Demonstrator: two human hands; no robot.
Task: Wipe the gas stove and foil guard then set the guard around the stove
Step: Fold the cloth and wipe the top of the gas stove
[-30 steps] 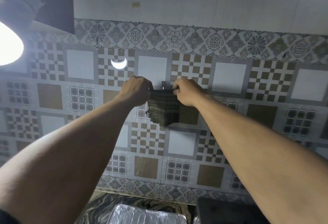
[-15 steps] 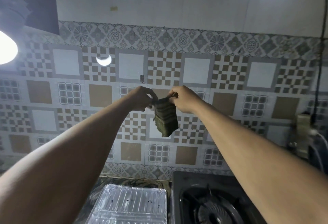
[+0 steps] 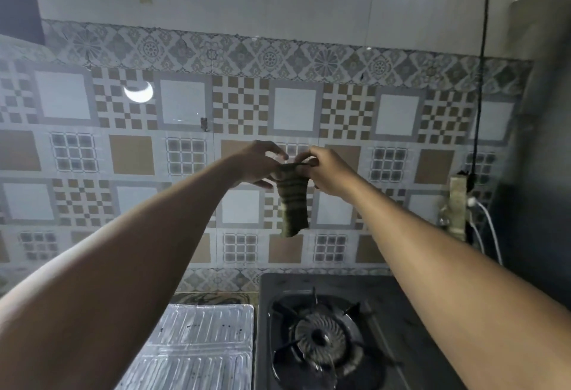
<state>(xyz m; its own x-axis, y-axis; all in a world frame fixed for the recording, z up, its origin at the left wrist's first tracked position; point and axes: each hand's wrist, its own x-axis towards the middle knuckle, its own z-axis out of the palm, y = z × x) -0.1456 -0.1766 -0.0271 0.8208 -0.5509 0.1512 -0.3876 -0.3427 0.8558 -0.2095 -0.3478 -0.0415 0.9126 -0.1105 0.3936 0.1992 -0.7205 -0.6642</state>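
Observation:
A dark green striped cloth (image 3: 292,204) hangs in the air in front of the tiled wall, pinched at its top edge by my left hand (image 3: 258,164) and my right hand (image 3: 327,173). Below it, at the bottom right, stands the dark gas stove (image 3: 383,303) with its round burner (image 3: 319,335) and pan support. To the left of the stove the silver foil guard (image 3: 197,346) lies flat on the counter. Both forearms reach forward and hide parts of the counter and the stove's right side.
A small metal hook (image 3: 204,124) is fixed to the patterned wall tiles (image 3: 182,105), above and left of my hands. At the right, a socket strip (image 3: 457,201) with white cables hangs beside a dark panel (image 3: 537,142). A black cord (image 3: 482,50) runs up the wall.
The cloth came off the wall hook and both hands brought it down and to the right. The view tilted down, so the stove and foil guard show more.

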